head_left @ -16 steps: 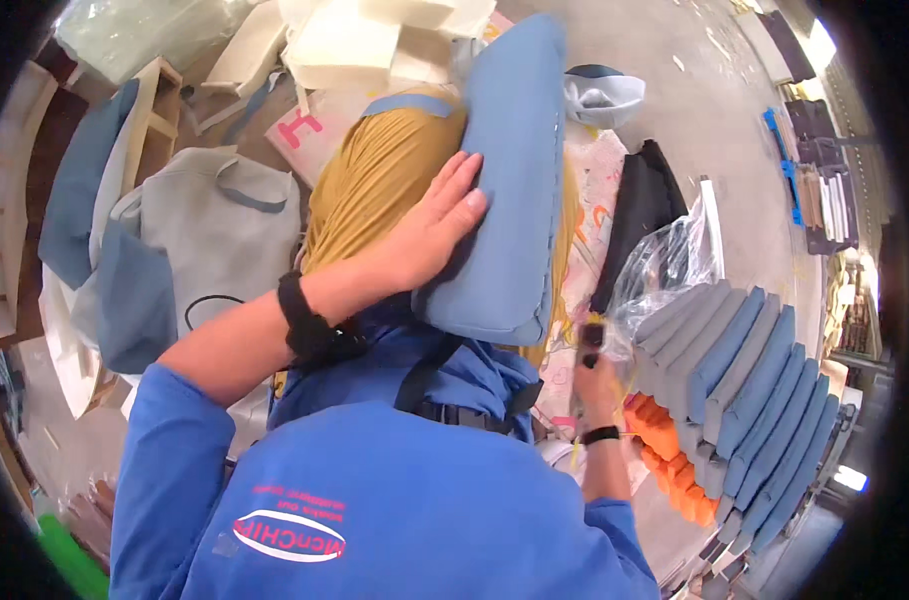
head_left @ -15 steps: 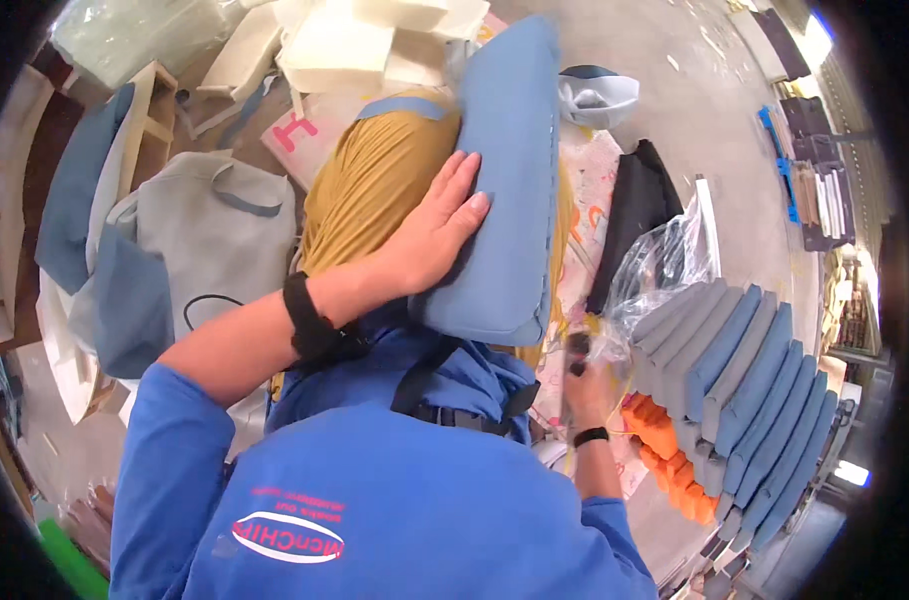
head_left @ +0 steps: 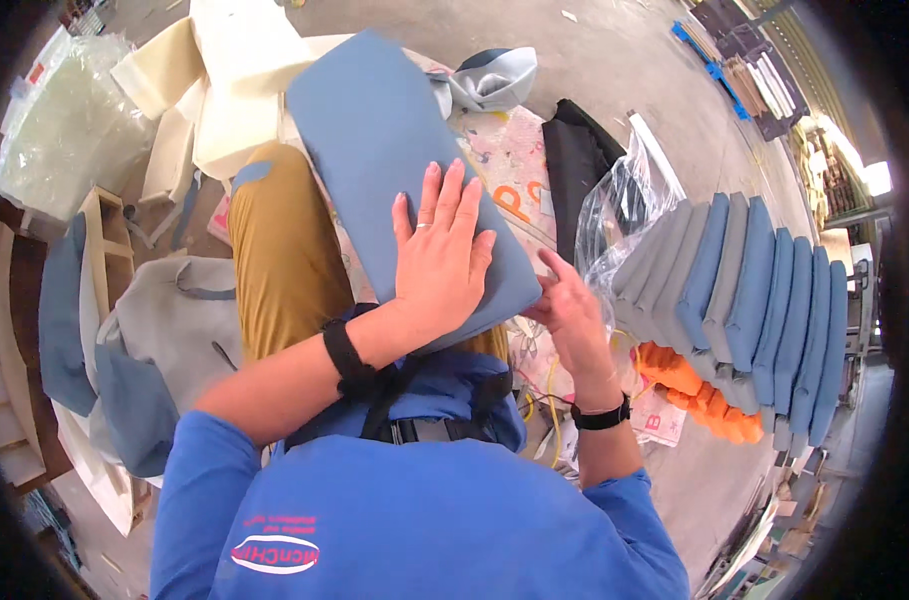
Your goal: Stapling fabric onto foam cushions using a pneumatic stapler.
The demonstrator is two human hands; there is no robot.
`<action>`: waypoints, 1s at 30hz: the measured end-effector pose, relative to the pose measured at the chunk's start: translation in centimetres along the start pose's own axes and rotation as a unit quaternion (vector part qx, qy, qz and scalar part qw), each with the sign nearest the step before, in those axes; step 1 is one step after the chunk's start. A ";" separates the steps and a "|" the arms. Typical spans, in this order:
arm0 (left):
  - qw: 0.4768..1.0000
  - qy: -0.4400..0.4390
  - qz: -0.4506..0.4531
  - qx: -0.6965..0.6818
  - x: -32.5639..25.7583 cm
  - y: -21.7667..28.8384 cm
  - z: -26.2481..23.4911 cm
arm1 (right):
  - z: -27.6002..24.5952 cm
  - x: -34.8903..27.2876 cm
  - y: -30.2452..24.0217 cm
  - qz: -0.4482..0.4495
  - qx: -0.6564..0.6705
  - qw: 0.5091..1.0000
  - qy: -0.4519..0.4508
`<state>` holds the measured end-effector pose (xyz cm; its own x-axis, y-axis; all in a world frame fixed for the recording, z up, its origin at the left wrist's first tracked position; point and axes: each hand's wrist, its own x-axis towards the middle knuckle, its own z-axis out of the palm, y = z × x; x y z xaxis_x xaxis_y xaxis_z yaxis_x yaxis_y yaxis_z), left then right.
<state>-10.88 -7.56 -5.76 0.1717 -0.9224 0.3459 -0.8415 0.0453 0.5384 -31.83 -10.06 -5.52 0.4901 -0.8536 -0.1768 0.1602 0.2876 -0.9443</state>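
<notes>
A long blue upholstered cushion [head_left: 374, 130] lies slantwise across my lap, its far end toward the left. My left hand [head_left: 439, 250] rests flat on its upper face, with the fingers stretched out and a ring on one of them. At the cushion's near right edge is my right hand [head_left: 572, 315], its fingers apart and slightly blurred. Its fingertips reach the edge, and I see nothing held in it. Beneath the cushion, mustard-brown trousers [head_left: 279, 250] cover my leg. Yellow cord [head_left: 554, 400] and dark cable lie below my right hand.
Several grey and blue cushions [head_left: 754, 270] stand in a row at the right, beside orange fabric [head_left: 699, 395]. Clear plastic film [head_left: 629, 215] and black material [head_left: 574, 160] lie nearer. Grey and blue covers [head_left: 174, 310] are at the left; cream foam blocks [head_left: 239, 90] stand at the far side.
The cushion's far end has swung left, and my left hand has moved onto the middle of its face. My right hand has come up from beside a dark object to the cushion's edge.
</notes>
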 end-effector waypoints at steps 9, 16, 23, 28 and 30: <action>0.962 0.055 -0.085 -0.255 -1.6 -7.1 -2.9 | 4.5 1.7 1.9 -0.013 -0.003 0.999 0.032; 0.604 0.111 -0.389 -0.687 -2.0 -10.1 -4.6 | 1.9 1.3 3.4 0.010 0.084 0.994 0.066; 0.545 0.101 -0.400 -0.730 2.5 -9.3 -3.8 | 3.3 -1.6 3.9 -0.068 -0.058 0.988 0.123; 0.515 0.144 -0.293 -0.793 4.7 -9.9 -4.1 | 5.0 -1.6 0.4 -0.104 -0.155 0.979 0.078; 0.540 0.165 -0.266 -0.781 5.9 -10.1 -5.4 | 5.2 0.0 -2.3 -0.140 -0.197 0.969 0.045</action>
<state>1.34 -11.41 -5.01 0.4759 -0.8571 -0.1973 0.7866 0.3143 0.5315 -27.75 -8.42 -1.92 0.3954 -0.9136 0.0944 -0.0729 -0.1336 -0.9883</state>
